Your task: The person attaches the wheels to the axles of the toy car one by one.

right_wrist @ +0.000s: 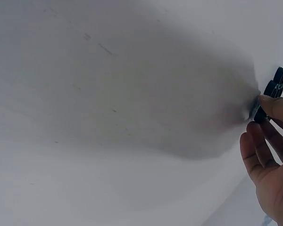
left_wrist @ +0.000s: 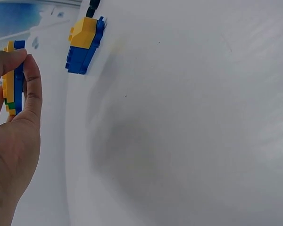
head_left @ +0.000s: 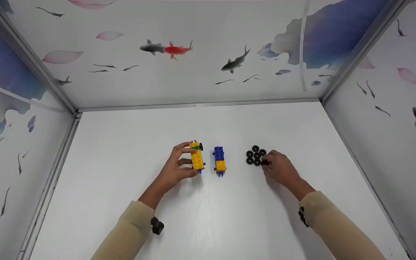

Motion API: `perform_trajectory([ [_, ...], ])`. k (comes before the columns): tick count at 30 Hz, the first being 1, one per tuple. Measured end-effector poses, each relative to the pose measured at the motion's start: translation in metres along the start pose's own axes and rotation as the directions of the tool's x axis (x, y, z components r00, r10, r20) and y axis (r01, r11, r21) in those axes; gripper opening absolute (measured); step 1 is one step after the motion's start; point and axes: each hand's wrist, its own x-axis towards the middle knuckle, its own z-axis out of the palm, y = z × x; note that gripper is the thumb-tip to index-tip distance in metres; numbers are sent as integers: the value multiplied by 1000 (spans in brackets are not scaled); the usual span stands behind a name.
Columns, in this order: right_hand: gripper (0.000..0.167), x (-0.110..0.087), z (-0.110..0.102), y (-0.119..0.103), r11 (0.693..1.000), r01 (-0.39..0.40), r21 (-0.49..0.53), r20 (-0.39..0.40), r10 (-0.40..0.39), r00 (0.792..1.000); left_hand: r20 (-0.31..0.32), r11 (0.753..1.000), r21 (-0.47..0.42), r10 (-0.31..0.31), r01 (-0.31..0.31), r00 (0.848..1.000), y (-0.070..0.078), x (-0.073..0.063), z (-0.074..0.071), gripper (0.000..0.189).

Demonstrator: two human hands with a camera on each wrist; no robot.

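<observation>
My left hand grips a toy block car by its ends, held above the table. The car has a yellow studded top, a green piece, a blue base and one black wheel at its far right corner. To its right stands a second block car, blue with one yellow block. Farther right is a cluster of small black toy wheels. At the cluster's near right edge, my right hand pinches a wheel between thumb and fingers, partly hidden by them.
The white tabletop lies under everything. White printed panels with fish and petals enclose its back and both sides, joined by grey metal strips. Small black devices sit at both sleeve cuffs.
</observation>
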Motion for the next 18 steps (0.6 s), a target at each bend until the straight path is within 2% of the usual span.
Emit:
perform_trajectory([
  [9,31,3,0,-18,995,67,79,-48,-63,997,9,1000,-18,4,-4,1000,-1,2,1,74],
  [18,34,8,6,-41,979,168,111,-101,-158,982,14,1000,-27,8,-7,1000,-1,4,3,73],
])
